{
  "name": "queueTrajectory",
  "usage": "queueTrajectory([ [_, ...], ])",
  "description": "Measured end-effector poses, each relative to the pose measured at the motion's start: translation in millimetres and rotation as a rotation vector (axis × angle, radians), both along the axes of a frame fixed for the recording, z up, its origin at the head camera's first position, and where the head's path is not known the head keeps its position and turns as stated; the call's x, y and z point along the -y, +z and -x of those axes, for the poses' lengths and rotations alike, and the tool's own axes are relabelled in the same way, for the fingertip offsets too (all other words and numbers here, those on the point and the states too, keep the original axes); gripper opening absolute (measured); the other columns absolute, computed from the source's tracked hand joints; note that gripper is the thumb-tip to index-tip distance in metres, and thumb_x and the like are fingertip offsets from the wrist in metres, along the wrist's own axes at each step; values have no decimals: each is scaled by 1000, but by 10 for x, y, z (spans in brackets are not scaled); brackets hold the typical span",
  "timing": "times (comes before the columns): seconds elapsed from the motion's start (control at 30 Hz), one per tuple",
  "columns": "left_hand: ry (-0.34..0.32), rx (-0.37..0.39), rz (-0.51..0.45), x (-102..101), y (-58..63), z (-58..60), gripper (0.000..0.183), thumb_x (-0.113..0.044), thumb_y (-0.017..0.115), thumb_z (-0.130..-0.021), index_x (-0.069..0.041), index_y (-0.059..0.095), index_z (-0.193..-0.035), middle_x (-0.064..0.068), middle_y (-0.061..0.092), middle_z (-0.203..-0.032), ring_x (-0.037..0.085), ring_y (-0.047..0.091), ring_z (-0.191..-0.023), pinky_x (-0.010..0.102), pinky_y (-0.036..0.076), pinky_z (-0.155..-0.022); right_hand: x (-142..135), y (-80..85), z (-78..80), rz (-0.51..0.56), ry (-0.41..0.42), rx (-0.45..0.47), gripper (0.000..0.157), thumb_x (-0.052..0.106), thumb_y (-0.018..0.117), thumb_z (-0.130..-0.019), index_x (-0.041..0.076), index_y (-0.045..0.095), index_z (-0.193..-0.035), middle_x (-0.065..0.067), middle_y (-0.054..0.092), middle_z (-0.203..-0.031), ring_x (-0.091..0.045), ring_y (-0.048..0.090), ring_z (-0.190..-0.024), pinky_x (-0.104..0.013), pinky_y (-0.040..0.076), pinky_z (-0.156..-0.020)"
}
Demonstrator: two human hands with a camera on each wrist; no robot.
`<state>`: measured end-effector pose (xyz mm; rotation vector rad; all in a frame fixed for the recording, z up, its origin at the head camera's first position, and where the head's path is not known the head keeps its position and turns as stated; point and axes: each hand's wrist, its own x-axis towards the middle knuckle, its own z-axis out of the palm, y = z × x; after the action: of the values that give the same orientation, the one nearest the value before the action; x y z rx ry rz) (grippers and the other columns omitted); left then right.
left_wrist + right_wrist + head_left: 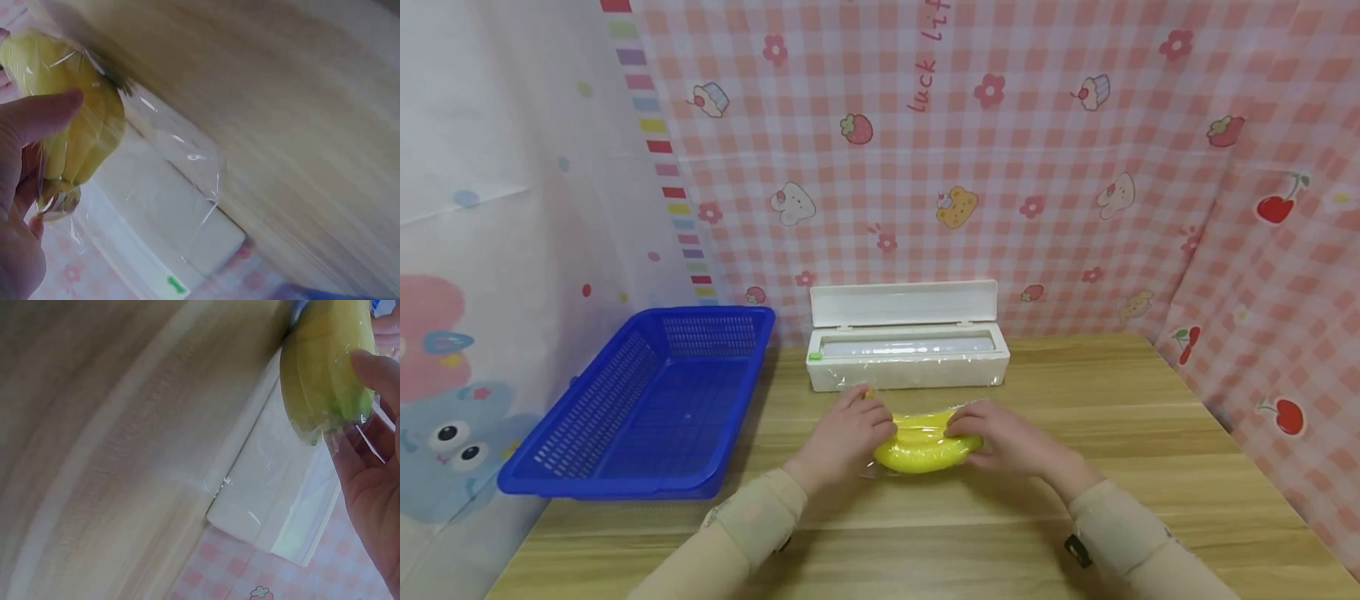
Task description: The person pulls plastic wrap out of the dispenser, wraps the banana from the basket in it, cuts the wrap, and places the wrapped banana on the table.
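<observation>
Between the left hand point(847, 429) and right hand point(1013, 437), each pinching one end through clear plastic wrap point(179, 139), the bananas point(921, 456) lie lengthwise, about equally near both.

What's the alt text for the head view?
A person's left grip and right grip hold a bunch of yellow bananas in clear film at a wood-grain table. Behind stands an open white cling-film dispenser; a blue plastic basket sits at left.
</observation>
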<state>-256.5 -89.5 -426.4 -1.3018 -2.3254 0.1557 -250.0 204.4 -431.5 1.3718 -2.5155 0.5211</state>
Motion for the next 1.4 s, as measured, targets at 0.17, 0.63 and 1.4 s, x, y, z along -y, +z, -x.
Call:
queueTrajectory([
  [0.17, -21, 90, -37, 38, 18, 117, 33, -11, 83, -73, -18, 72, -103, -3, 70, -107, 18, 61, -108, 47, 31, -114, -35, 12, 91, 67, 39, 33, 36, 3, 80, -77, 4, 70, -111, -9, 66, -113, -27, 61, -106, -44, 52, -93],
  [0.63, -61, 293, -87, 84, 144, 370, 44, -20, 89, -65, -16, 73, -106, -6, 71, -105, 17, 60, -107, 51, 32, -112, -95, 2, 273, 199, -7, 248, 33, 3, 77, -84, 3, 69, -116, -11, 68, -117, -30, 62, -110, -46, 49, -96],
  [1.4, 138, 814, -296, 96, 227, 563, 54, -8, 87, -72, -10, 68, -122, 3, 66, -123, 21, 58, -114, 38, 44, -103, -65, -24, 470, 464, -187, 564, 32, 8, 65, -96, -7, 61, -124, -19, 64, -122, -27, 60, -110, -31, 51, -94],
])
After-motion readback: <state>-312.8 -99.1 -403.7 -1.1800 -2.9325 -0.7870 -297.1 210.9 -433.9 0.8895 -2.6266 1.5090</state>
